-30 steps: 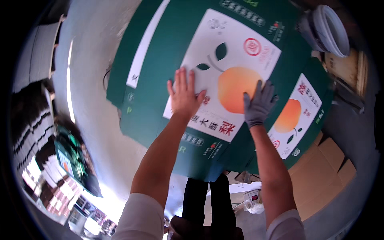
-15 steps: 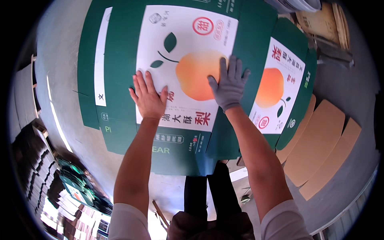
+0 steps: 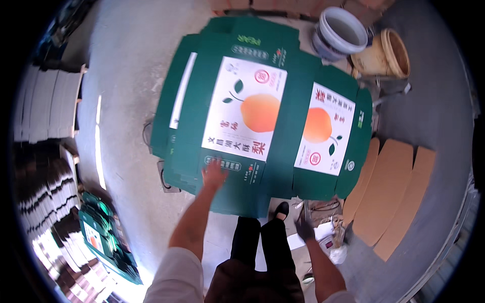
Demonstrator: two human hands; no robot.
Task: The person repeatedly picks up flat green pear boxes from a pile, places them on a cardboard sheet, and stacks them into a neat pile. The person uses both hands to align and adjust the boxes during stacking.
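A green flat cardboard box sheet [image 3: 283, 166], printed with white panels and orange pears, lies before me on what looks like a stack of similar sheets. My bare left hand [image 3: 214, 174] is over the near part of the sheet, just below the larger white panel, fingers spread and a little blurred. Whether it touches the card I cannot tell. My right hand [image 3: 305, 230], in a grey glove, hangs off the near edge of the sheet, beside my leg. Its fingers are dark and smeared, and nothing shows in them.
Plain brown cardboard pieces [image 3: 384, 187] lie on the floor at right. A white bucket [image 3: 343, 33] and a yellowish bucket [image 3: 396, 53] stand at the far right. Folded green boxes [image 3: 96, 237] and stacked cardboard [image 3: 45, 187] are at left. A small device [image 3: 327, 243] sits near my right hand.
Both hands have drawn back toward me from the printed panel. The right hand has left the sheet; the left is now near its front edge. The view has shifted, showing more floor and the buckets.
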